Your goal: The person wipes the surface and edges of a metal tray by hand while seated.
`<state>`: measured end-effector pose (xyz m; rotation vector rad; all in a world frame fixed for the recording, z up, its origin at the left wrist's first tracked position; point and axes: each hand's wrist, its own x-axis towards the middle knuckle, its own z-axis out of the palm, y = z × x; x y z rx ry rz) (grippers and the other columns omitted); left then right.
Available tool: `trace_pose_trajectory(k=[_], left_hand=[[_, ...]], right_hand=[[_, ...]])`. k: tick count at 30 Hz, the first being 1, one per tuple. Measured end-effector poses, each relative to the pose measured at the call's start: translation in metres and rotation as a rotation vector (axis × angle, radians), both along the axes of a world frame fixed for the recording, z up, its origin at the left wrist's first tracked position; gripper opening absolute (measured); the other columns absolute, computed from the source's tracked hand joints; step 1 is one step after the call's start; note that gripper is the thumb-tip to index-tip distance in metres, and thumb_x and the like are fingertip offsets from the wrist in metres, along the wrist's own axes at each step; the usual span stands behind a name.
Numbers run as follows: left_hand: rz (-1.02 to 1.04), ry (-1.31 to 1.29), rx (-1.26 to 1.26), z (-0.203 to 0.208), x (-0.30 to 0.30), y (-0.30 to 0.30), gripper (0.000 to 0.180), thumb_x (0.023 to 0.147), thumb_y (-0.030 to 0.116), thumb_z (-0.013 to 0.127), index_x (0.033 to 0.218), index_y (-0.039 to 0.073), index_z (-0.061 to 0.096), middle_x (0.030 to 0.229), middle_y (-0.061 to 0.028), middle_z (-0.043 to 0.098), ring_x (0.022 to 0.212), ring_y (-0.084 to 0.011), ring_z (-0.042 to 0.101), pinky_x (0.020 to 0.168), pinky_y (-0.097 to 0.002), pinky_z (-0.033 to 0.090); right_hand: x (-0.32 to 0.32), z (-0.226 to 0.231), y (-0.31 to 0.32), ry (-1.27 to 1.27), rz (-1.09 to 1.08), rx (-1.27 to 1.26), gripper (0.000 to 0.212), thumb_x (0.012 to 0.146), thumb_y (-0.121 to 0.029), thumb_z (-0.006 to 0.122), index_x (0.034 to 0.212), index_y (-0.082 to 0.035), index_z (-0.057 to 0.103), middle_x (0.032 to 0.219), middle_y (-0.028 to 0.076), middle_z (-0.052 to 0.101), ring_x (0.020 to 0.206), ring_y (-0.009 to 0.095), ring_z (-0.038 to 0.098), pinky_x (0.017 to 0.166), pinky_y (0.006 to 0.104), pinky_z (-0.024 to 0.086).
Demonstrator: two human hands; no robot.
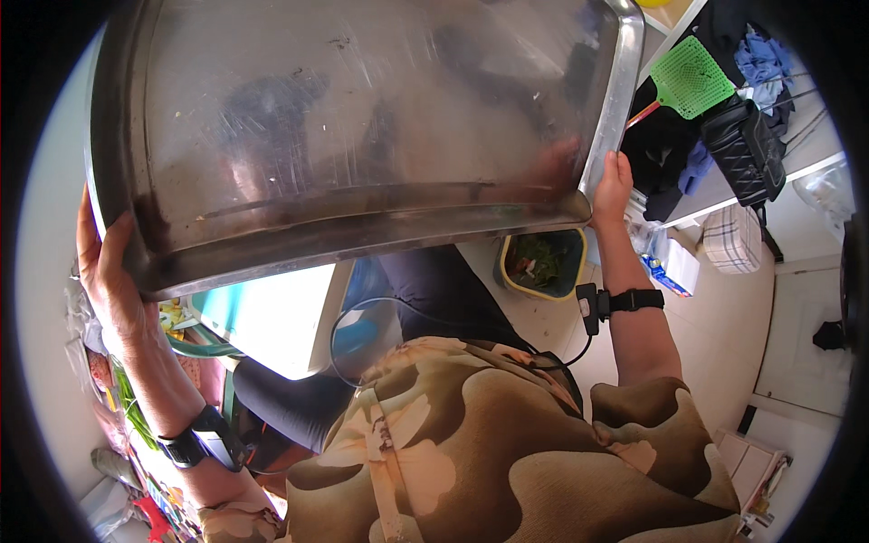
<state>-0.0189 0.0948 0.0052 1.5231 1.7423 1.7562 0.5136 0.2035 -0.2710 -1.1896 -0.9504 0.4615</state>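
Observation:
A large rectangular metal tray (380,118), scratched and smudged with bits stuck to it, fills the upper part of the view, raised in front of me. My left hand (110,276) grips its lower left corner, thumb on the near face. On the right edge, near the lower right corner, my right hand (613,188) is closed around the rim. Most of the fingers of both hands are hidden behind the tray, and its top edge runs out of the picture.
Below the tray stands a bin (579,285) with green scraps. A white board-like object (272,326) is by my left leg. To the right, a shelf (706,204) bears a green fly swatter (692,80), a black bag (744,149) and cloths. A checked cloth item (731,240) sits beneath.

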Motion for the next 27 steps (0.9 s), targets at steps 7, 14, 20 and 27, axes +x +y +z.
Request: trace_pose_trajectory(k=[7, 14, 20, 27], left_hand=[[-0.035, 0.032, 0.060, 0.001, -0.001, 0.001, 0.050, 0.081, 0.006, 0.061, 0.131, 0.010, 0.056, 0.116, -0.0077, 0.064, 0.100, -0.0183, 0.062, 0.089, -0.0292, 0.049], [-0.033, 0.081, 0.075, 0.005, 0.006, 0.003, 0.050, 0.081, 0.006, 0.062, 0.130, 0.010, 0.057, 0.111, -0.0082, 0.066, 0.097, -0.0185, 0.064, 0.089, -0.0294, 0.049], [-0.042, 0.104, 0.075, 0.009, 0.005, 0.001, 0.049, 0.080, 0.009, 0.063, 0.129, 0.009, 0.058, 0.112, -0.0087, 0.066, 0.100, -0.0202, 0.064, 0.093, -0.0338, 0.049], [-0.107, 0.088, 0.108, 0.012, 0.001, -0.003, 0.048, 0.082, 0.003, 0.062, 0.129, 0.008, 0.057, 0.108, -0.0094, 0.068, 0.091, -0.0189, 0.068, 0.085, -0.0302, 0.055]], right_hand=[[-0.005, -0.002, -0.012, -0.005, 0.004, -0.034, 0.025, 0.098, -0.023, 0.046, 0.091, -0.002, 0.056, 0.077, -0.001, 0.050, 0.071, 0.007, 0.041, 0.064, 0.0256, 0.037], [-0.007, -0.010, -0.021, -0.025, -0.044, -0.048, 0.026, 0.098, -0.024, 0.046, 0.090, -0.002, 0.056, 0.076, -0.001, 0.050, 0.072, 0.009, 0.043, 0.065, 0.0280, 0.038], [-0.006, -0.010, -0.032, -0.102, -0.109, -0.080, 0.028, 0.098, -0.025, 0.045, 0.091, 0.000, 0.055, 0.075, 0.002, 0.051, 0.071, 0.011, 0.044, 0.066, 0.0302, 0.039], [-0.006, -0.011, -0.043, -0.216, -0.143, -0.142, 0.028, 0.098, -0.025, 0.045, 0.093, 0.001, 0.055, 0.077, 0.003, 0.054, 0.072, 0.012, 0.045, 0.068, 0.0307, 0.040]])
